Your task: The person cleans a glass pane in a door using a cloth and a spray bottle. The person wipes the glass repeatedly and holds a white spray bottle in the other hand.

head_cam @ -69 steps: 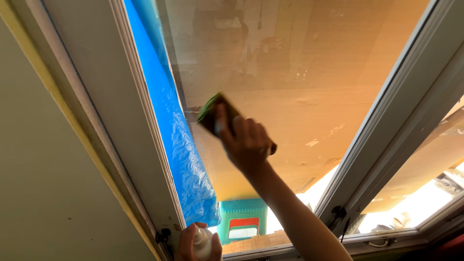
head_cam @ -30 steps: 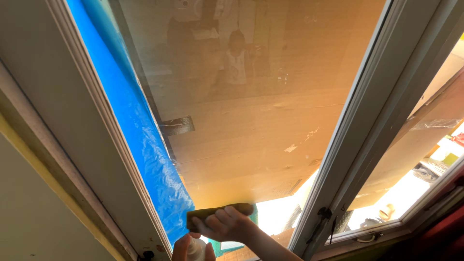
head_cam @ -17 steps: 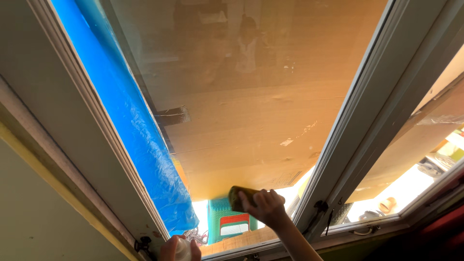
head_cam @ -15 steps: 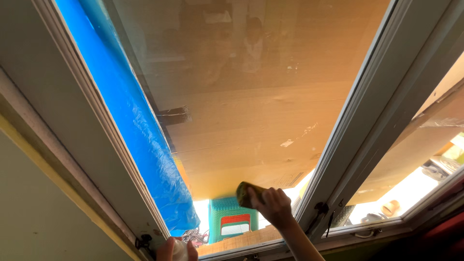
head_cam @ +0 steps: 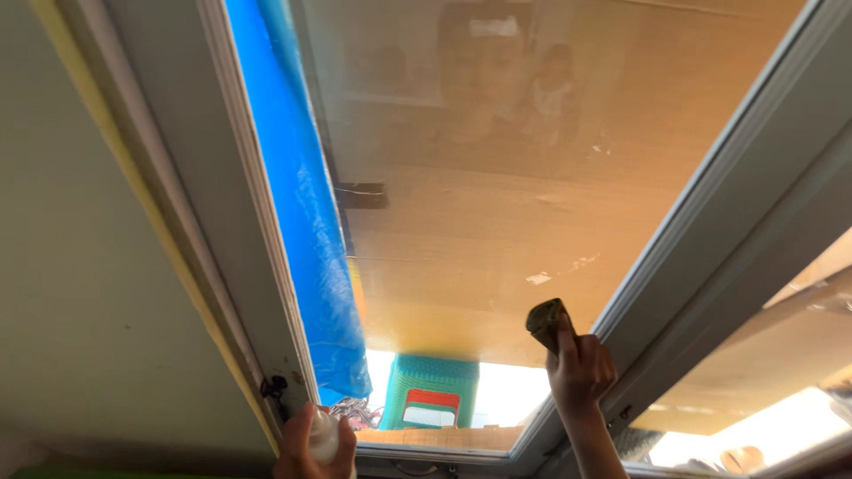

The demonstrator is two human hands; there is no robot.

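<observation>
I look up at a glass window pane (head_cam: 497, 177) in a white frame (head_cam: 692, 248). My right hand (head_cam: 579, 369) grips a dark green scrubbing sponge (head_cam: 544, 321) and presses it on the glass near the pane's lower right edge, beside the frame. My left hand (head_cam: 306, 451) holds a small white spray bottle (head_cam: 321, 435) low at the bottom left corner of the frame. Faint reflections of people show in the glass.
Behind the glass a brown cardboard sheet (head_cam: 479, 257) covers most of the opening, with blue plastic sheeting (head_cam: 306, 222) along its left side. A teal plastic stool (head_cam: 429, 395) stands outside below. A second pane (head_cam: 781, 372) lies to the right. A pale wall (head_cam: 71, 293) is at the left.
My right hand has carried the sponge from the pane's bottom middle rightwards and up to the right frame edge. The view has shifted. The left hand keeps the bottle low.
</observation>
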